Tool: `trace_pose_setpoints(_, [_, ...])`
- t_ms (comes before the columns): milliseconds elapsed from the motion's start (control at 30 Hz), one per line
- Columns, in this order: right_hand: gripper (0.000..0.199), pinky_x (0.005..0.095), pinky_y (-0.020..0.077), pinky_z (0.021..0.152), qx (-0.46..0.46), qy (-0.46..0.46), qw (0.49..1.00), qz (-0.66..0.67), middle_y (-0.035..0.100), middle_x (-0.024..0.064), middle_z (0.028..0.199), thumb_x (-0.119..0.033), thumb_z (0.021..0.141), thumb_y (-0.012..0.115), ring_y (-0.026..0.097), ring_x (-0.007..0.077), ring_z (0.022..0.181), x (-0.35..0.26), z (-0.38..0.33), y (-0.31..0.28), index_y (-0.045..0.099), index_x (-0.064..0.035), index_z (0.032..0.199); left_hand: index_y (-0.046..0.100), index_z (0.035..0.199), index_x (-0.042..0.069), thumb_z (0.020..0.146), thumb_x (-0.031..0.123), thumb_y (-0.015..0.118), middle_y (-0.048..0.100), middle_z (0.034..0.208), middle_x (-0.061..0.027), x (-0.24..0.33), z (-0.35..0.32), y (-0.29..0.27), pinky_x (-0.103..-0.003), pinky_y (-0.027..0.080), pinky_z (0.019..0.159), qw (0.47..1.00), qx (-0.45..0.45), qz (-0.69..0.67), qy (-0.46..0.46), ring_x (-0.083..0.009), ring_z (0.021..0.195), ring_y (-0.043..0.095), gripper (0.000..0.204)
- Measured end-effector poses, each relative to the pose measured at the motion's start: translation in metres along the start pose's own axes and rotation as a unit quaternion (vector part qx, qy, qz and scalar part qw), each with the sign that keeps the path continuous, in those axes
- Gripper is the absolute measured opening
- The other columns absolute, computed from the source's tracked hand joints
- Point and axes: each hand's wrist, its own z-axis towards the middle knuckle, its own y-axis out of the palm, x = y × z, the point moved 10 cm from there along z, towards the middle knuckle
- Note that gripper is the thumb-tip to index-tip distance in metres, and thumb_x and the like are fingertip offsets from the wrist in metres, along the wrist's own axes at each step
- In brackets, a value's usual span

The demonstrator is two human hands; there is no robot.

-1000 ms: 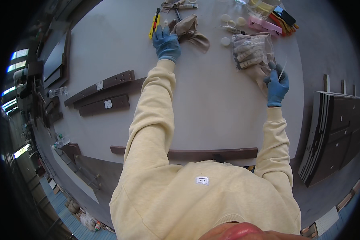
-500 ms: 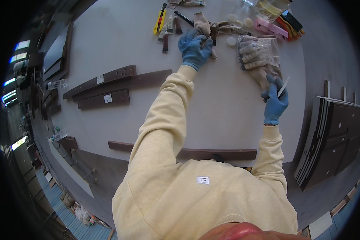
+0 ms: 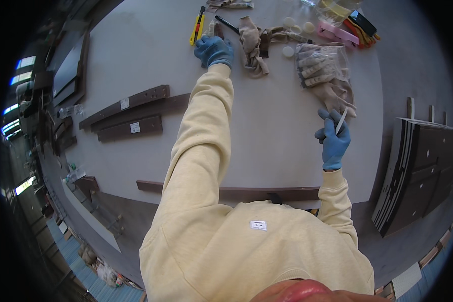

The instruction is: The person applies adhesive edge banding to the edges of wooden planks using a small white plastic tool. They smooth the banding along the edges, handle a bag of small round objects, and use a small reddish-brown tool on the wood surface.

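Note:
My left hand [image 3: 215,52], in a blue glove, reaches over the small paint tubes [image 3: 212,27] at the far side of the table. Its fingers curl down among them, and whatever they grip is hidden under the glove. Close by lie a yellow utility knife [image 3: 198,26], a black marker pen [image 3: 227,24] and a crumpled stained cloth [image 3: 250,45]. My right hand [image 3: 335,143], also gloved in blue, is closed on a thin white stick [image 3: 342,121] that points up and away. Just beyond it rests a clear bag of tubes [image 3: 321,65] on a beige cloth [image 3: 337,95].
Brown wooden strips [image 3: 131,128] lie on the left of the grey table [image 3: 277,136], with a long brown board [image 3: 267,194] along its near edge. Round white lids [image 3: 288,52], a pink tool [image 3: 337,34] and orange gloves [image 3: 360,36] sit at the far right. Stacked dark panels [image 3: 418,176] stand at right.
My left hand has let go of the crumpled cloth and moved left onto the paint tubes. My right hand, with the white stick, has drawn slightly nearer and left, away from the bag.

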Motion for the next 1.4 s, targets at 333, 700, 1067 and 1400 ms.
trace_pose_setpoints(333, [0.035, 0.0328, 0.0566, 0.064, 0.028, 0.031, 0.972, -0.232, 0.071, 0.0058, 0.083, -0.028, 0.099, 0.075, 0.067, 0.0141, 0.064, -0.001, 0.012, -0.029, 0.073, -0.0036, 0.124, 0.074, 0.122, 0.005, 0.092, 0.049, 0.068, 0.069, 0.121, -0.0198, -0.012, 0.005, -0.003, -0.055, 0.05, 0.092, 0.997, 0.013, -0.056, -0.046, -0.0387, 0.116, 0.061, 0.054])
trace_pose_setpoints(700, [0.036, 0.0283, 0.0549, 0.069, -0.002, 0.009, 0.97, -0.243, 0.072, 0.0046, 0.094, -0.033, 0.108, 0.062, 0.064, 0.0102, 0.07, -0.014, 0.019, -0.038, 0.07, -0.006, 0.13, 0.077, 0.104, 0.001, 0.09, 0.016, 0.09, 0.076, 0.094, -0.0084, -0.055, -0.133, -0.06, -0.032, 0.055, 0.08, 0.858, 0.095, -0.505, -0.014, -0.0177, 0.084, 0.066, 0.024])
trace_pose_setpoints(1067, [0.027, 0.0312, 0.0578, 0.068, -0.162, -0.003, 0.978, -0.134, 0.078, 0.0097, 0.094, -0.02, 0.102, 0.067, 0.073, 0.0175, 0.071, 0.017, 0.048, 0.137, 0.072, 0.0015, 0.117, 0.069, 0.115, 0.002, 0.103, 0.009, 0.073, 0.076, 0.12, -0.0149, -0.033, -0.184, -0.007, -0.038, 0.062, 0.095, 0.36, -0.156, -0.895, -0.21, -0.0235, 0.109, 0.074, 0.015])
trace_pose_setpoints(1400, [0.018, 0.0374, 0.0579, 0.051, -0.171, 0.25, 0.947, -0.111, 0.078, 0.0151, 0.084, -0.008, 0.094, 0.078, 0.076, 0.026, 0.063, 0.102, 0.091, 0.209, 0.075, 0.0076, 0.103, 0.067, 0.119, -0.002, 0.107, 0.007, 0.06, 0.072, 0.132, -0.0223, 0.032, -0.101, 0.092, -0.054, 0.064, 0.101, 0.317, -0.28, -0.867, -0.263, -0.0429, 0.118, 0.073, 0.017])
